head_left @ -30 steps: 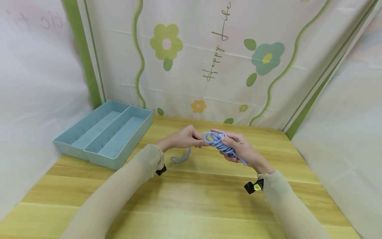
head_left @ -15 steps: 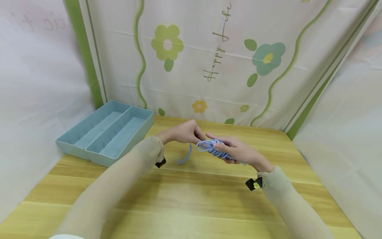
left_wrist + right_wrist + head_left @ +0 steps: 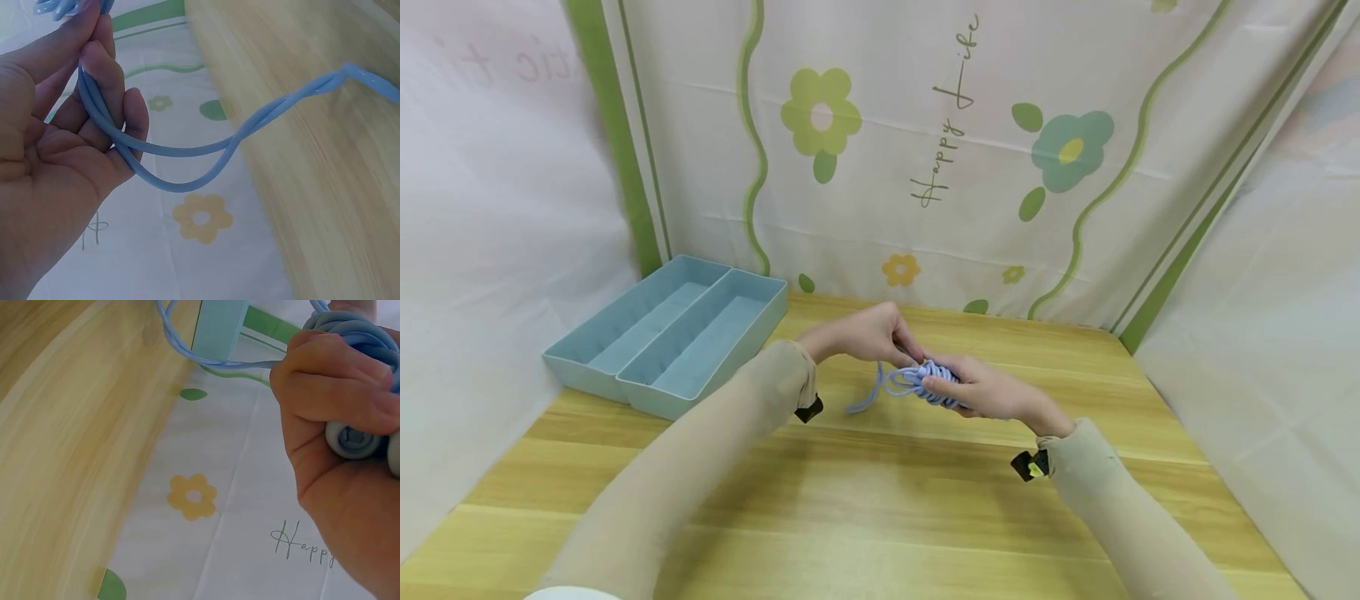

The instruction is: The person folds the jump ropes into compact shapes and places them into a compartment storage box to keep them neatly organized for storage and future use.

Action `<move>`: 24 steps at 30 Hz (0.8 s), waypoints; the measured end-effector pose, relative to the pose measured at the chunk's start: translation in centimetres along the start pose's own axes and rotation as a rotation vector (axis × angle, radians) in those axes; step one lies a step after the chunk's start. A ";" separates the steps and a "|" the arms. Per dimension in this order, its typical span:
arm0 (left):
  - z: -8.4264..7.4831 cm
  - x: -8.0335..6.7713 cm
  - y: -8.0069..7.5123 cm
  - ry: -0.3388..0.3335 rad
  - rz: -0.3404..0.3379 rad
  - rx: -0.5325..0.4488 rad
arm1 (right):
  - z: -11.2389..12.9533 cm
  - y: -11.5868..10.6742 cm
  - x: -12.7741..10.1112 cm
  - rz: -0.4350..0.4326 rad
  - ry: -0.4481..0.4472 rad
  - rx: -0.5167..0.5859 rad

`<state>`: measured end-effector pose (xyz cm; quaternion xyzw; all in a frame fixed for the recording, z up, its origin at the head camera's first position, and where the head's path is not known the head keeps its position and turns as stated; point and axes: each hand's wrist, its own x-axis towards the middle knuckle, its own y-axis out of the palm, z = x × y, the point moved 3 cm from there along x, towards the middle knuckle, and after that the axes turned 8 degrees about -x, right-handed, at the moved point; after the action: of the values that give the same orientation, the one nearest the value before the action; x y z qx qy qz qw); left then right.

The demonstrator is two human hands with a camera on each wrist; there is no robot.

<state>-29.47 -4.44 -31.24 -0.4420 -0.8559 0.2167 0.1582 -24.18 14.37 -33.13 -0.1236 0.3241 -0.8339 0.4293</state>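
Note:
A blue jump rope (image 3: 940, 383), wound into a tight bundle, is held above the table between both hands. My right hand (image 3: 996, 392) grips the bundle with the thumb across its windings. In the right wrist view two round, pale handle ends (image 3: 356, 440) stick out below the curled fingers. My left hand (image 3: 874, 333) pinches the rope at the bundle's left end, beside a loose loop. From the left fingers a doubled, partly twisted length of cord (image 3: 181, 152) hangs down in a curve. The left fingertips partly hide the bundle in the left wrist view.
A light blue two-compartment tray (image 3: 700, 396) stands on the left of the wooden table (image 3: 880, 517). A white curtain with printed flowers (image 3: 880, 208) closes off the back, and pale fabric hangs at both sides.
The left hand has tipped over the bundle's end, its fingers now against the windings. The right hand has shifted slightly left and turned with the bundle. The hanging cord has swung a little right.

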 end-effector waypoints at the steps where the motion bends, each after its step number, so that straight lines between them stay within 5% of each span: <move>1: -0.1 0.0 0.0 0.001 0.002 0.004 | 0.0 0.0 0.1 0.001 0.001 -0.002; 13: -1.3 0.3 0.5 0.019 0.007 0.101 | -0.9 0.2 0.4 -0.019 0.069 -0.041; 20: -2.3 1.0 1.4 0.022 -0.001 0.278 | -1.4 0.6 1.0 -0.072 0.105 -0.240; 24: -2.8 1.2 1.6 0.029 -0.032 0.326 | -1.8 0.7 1.1 -0.157 0.089 -0.256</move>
<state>-27.73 -1.93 -29.54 -0.3998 -0.8141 0.3437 0.2436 -25.19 13.98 -35.01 -0.1651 0.4359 -0.8214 0.3288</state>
